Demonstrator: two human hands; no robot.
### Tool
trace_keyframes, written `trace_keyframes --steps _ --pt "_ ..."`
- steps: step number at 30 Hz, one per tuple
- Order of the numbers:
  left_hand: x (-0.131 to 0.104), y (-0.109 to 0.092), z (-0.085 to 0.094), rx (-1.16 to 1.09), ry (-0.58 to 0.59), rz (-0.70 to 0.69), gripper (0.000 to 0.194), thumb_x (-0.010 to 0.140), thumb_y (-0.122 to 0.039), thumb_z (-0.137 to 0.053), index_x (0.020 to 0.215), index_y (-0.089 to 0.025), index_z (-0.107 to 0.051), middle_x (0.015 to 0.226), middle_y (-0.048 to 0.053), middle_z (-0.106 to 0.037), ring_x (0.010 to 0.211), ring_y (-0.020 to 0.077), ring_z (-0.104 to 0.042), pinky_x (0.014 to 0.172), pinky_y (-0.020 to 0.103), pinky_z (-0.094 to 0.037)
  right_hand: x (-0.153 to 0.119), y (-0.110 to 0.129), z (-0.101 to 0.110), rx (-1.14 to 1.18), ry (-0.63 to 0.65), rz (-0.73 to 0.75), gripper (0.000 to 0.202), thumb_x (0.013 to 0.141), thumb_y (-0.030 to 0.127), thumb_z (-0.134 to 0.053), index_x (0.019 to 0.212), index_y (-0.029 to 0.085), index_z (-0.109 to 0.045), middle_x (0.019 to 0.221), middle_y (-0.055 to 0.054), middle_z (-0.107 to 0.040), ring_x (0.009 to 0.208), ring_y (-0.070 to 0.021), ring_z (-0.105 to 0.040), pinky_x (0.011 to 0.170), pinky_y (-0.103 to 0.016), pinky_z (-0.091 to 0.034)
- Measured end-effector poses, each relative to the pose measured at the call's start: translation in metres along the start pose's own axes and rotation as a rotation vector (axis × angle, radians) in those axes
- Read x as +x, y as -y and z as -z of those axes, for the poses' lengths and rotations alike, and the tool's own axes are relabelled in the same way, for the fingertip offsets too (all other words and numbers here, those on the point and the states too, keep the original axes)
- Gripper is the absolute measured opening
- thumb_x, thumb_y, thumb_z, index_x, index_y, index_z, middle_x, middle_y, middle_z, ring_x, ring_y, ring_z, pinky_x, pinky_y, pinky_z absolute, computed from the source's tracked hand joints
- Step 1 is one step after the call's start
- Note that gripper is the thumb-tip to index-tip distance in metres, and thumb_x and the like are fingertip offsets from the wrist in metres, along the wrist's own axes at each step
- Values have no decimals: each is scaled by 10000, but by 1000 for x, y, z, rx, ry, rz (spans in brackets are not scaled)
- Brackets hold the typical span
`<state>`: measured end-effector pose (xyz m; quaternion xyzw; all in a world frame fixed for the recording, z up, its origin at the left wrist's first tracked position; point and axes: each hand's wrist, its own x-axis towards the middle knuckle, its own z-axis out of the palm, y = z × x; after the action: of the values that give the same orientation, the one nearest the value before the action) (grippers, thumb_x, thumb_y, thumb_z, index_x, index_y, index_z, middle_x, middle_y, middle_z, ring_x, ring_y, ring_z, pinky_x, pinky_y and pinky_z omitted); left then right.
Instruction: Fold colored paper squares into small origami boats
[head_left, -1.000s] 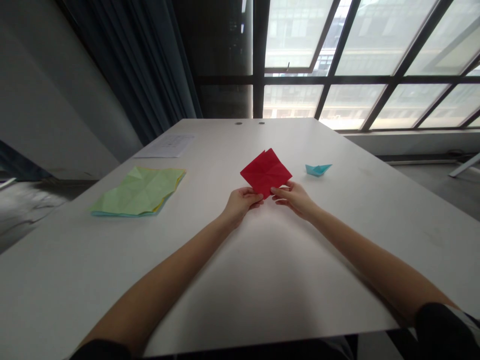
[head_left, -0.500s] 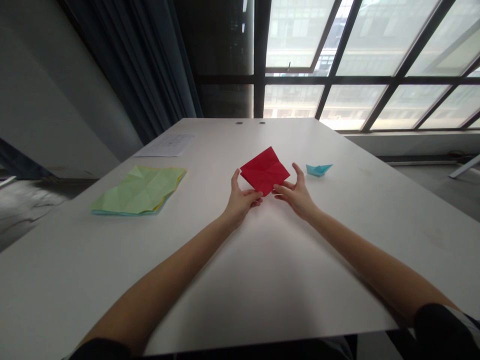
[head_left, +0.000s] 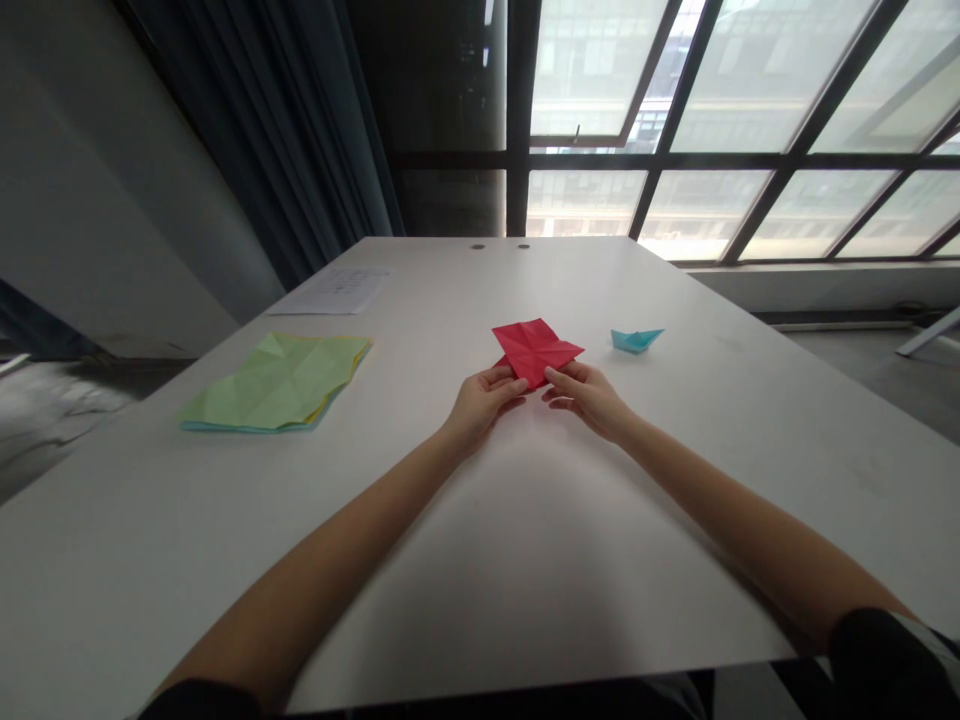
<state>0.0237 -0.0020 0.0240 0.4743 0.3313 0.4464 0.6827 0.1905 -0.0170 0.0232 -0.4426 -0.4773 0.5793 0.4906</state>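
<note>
A folded red paper (head_left: 535, 348) is held up over the middle of the white table, with creases across its face and a second layer showing behind its left side. My left hand (head_left: 486, 402) pinches its lower left edge, thumb in front and fingers behind. At the lower right edge, my right hand (head_left: 585, 398) grips the same paper between thumb and fingers. The two thumbs are close together near the bottom corner. To the right of my right hand sits a small blue folded paper boat (head_left: 636, 341).
Creased green paper (head_left: 281, 382) lies at the left on top of yellow and blue sheets. Behind it rests a white printed sheet (head_left: 331, 291). The white table (head_left: 480, 560) reaches back toward windows and a dark curtain (head_left: 300, 130).
The red paper has changed shape: its upper part has tipped lower and a back layer shows at left. Both hands' raised index fingers have come down to the paper.
</note>
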Motion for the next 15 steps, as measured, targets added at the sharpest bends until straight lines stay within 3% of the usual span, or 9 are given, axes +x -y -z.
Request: trace_keyframes --steps 4,9,15 --pt "1 1 1 22 -36 -20 340 592 -257 -718 891 -108 -654 918 87 -657 811 141 -593 746 261 -462 -1 1 0 103 24 -80 236 660 400 -659 754 188 -615 863 -35 -635 728 -118 -575 610 -222 -448" --pt "3 0 2 86 -142 -1 386 566 -256 -734 914 -114 -646 854 76 -670 781 131 -599 707 242 -463 2 1 2 207 -60 -97 219 650 384 -670 794 227 -620 991 -31 -621 817 -148 -553 625 -242 -444" --pt "1 3 1 188 -133 -7 364 598 -299 -713 902 -113 -643 807 82 -671 713 140 -606 627 239 -458 2 0 2 9 -170 -34 246 643 450 -642 727 220 -626 921 -20 -633 824 -164 -532 628 -260 -409"
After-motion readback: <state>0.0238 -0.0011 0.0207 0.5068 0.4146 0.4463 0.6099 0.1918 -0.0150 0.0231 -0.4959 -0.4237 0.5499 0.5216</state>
